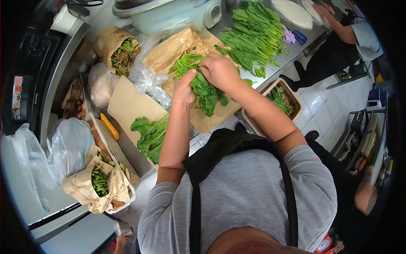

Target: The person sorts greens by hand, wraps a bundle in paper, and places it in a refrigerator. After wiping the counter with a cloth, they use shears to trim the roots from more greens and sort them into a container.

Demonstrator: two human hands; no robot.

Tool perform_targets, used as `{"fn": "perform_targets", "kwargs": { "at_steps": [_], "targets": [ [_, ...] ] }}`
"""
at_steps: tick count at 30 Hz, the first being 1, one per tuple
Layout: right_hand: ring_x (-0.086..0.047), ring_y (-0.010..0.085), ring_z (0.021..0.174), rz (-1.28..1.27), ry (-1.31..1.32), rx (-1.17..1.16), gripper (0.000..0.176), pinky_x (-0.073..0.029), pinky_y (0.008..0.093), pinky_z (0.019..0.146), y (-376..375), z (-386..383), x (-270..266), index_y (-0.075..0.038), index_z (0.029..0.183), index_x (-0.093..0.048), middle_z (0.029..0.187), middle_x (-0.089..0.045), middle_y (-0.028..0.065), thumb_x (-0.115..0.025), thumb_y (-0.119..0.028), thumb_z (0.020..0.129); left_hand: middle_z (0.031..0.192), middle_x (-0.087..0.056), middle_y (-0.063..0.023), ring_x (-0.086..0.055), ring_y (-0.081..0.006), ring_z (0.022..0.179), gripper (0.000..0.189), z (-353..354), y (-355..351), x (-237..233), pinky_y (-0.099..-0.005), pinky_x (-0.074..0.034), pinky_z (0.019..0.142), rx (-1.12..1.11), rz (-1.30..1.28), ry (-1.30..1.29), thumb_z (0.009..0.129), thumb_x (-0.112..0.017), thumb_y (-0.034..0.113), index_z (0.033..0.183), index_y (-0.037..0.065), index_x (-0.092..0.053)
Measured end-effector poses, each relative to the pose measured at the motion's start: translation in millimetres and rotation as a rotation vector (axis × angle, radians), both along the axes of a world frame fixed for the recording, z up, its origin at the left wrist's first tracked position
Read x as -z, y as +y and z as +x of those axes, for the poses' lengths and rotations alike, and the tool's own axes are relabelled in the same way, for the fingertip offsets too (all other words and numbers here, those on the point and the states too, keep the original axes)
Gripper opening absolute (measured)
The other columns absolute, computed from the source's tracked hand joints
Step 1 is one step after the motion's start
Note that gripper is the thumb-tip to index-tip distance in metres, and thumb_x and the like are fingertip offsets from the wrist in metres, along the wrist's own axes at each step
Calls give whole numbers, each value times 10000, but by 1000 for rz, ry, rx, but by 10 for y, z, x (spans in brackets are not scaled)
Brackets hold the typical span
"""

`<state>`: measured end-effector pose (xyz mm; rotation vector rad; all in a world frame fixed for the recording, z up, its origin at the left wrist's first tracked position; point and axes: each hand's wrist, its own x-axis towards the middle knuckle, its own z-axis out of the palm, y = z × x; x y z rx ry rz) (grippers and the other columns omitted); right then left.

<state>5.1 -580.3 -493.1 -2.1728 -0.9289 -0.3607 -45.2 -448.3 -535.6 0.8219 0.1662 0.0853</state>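
A bunch of leafy greens [206,96], its broad dark leaves hanging down, is held between my two hands over brown paper [169,47]. My left hand [184,88] is closed round the near side of the bunch, thumb up. On the far side, my right hand [220,72] has its fingers bent and pinched at the top of the greens; the fingertips are partly hidden. A large pile of leafy greens [253,36] lies beyond my right hand on the metal counter. Near my left forearm, a smaller bunch of greens [150,136] rests on a brown paper sheet [134,101].
On the floor beside my right forearm stands a bin [298,113] holding green scraps. A plastic tub [169,19] sits at the back. Paper bags of greens [111,46] and a yellow-handled tool [109,126] are at left. Another person [353,38] works at the upper right.
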Motion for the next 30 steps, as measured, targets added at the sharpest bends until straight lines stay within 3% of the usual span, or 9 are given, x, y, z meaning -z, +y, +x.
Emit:
{"fn": "perform_targets", "kwargs": {
  "at_steps": [3,8,15,19,23,25,27,28,30],
  "targets": [
    [-569,220,621,215,361,-53,107,-445,305,588,-33,103,-15,-26,766,-607,717,-591,105,-592,-120,718,1008,-552,-94,-540,-223,931,370,7,-13,-12,-383,-436,833,-7,-6,22,752,-566,91,1107,71,-464],
    [-480,49,572,334,691,-17,126,-399,190,530,-147,189,-154,-16,809,-574,647,-537,-14,-563,-139,786,913,-556,-88,-560,-206,818,355,0,-62,-88,-353,-486,714,47,-69,64,727,-572,21,1067,32,-470],
    [-518,67,682,769,738,-168,107,-437,207,601,-543,227,-481,-46,864,-544,789,-548,-1,-550,-136,808,926,-562,-125,-567,-240,829,310,53,-34,16,-389,-481,736,77,-86,33,741,-571,106,1024,8,-490],
    [-515,78,765,701,633,-147,88,-432,215,650,-1399,124,-485,-51,869,-531,817,-533,11,-536,-100,796,939,-560,-134,-562,-254,853,291,66,18,-68,-410,-466,770,52,-134,58,765,-547,147,1009,-2,-495],
    [-496,74,705,566,798,118,98,-427,216,645,-2331,-23,54,-30,858,-527,782,-522,3,-538,-83,776,951,-558,-140,-556,-256,874,268,113,40,-67,-408,-461,782,-98,-170,100,786,-522,145,1008,-2,-493],
    [-513,95,748,265,998,336,188,-435,229,662,-2619,-51,461,-31,933,-532,835,-544,39,-547,-95,757,957,-560,-137,-551,-258,875,255,119,23,-80,-402,-445,799,-161,-125,132,801,-499,181,984,3,-502],
    [-539,151,772,-726,381,607,279,-443,258,684,-2723,-172,868,-39,1008,-534,899,-556,98,-560,-115,740,961,-561,-134,-550,-258,871,257,111,12,-171,-399,-441,800,-197,-96,123,807,-492,202,974,7,-505],
    [-561,225,783,-735,321,643,354,-446,290,702,-2609,-234,795,-49,1056,-531,946,-543,151,-585,-143,719,962,-561,-133,-551,-258,867,259,73,39,-262,-398,-444,794,-214,-85,102,806,-497,204,976,9,-504],
    [-564,244,774,-306,558,473,363,-447,307,699,-2496,-90,776,-45,1060,-532,965,-533,163,-588,-150,718,945,-568,-125,-555,-251,855,262,-55,168,-500,-387,-461,759,-342,-47,89,791,-530,208,970,17,-513]
  ]
}}
